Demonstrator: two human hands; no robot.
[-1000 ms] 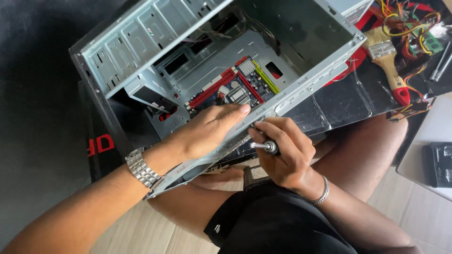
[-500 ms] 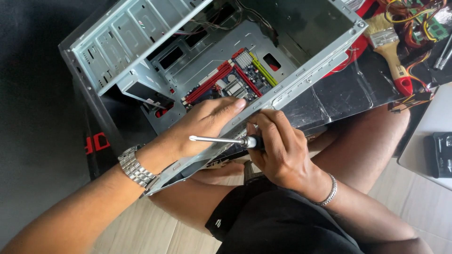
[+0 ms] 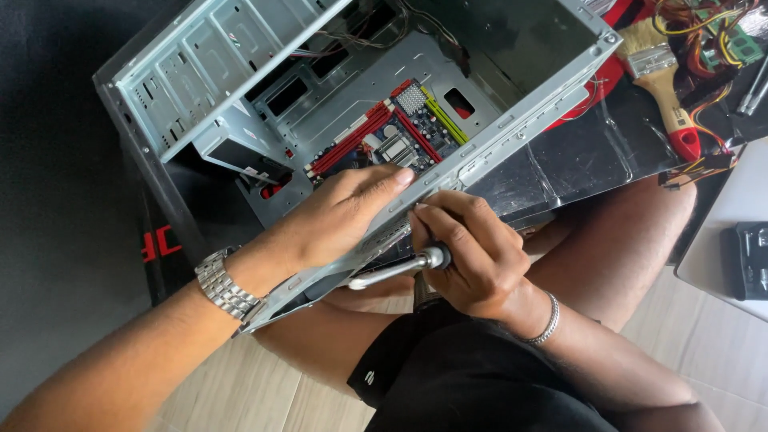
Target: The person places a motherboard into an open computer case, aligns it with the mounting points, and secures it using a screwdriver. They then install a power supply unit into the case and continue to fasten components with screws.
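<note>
An open grey metal computer case (image 3: 240, 80) lies across my lap, its motherboard (image 3: 384, 140) with red slots showing inside. My left hand (image 3: 336, 216), with a metal watch on the wrist, rests flat on the case's near rim, fingers reaching over the edge toward the board. My right hand (image 3: 468, 256), a bracelet on its wrist, is closed around a screwdriver (image 3: 396, 270). Its silver shaft points left, along the underside of the case rim. The tip is hidden behind my left wrist.
A paintbrush (image 3: 664, 80) with a wooden and red handle lies at the upper right beside tangled coloured cables (image 3: 704, 40). A black side panel (image 3: 560, 160) lies under the case. A white table edge (image 3: 732, 216) with a black box (image 3: 744, 260) stands at the right.
The screwdriver has swung from pointing up out of my right fist to lying with its shaft level and pointing left. My left hand stays on the case rim.
</note>
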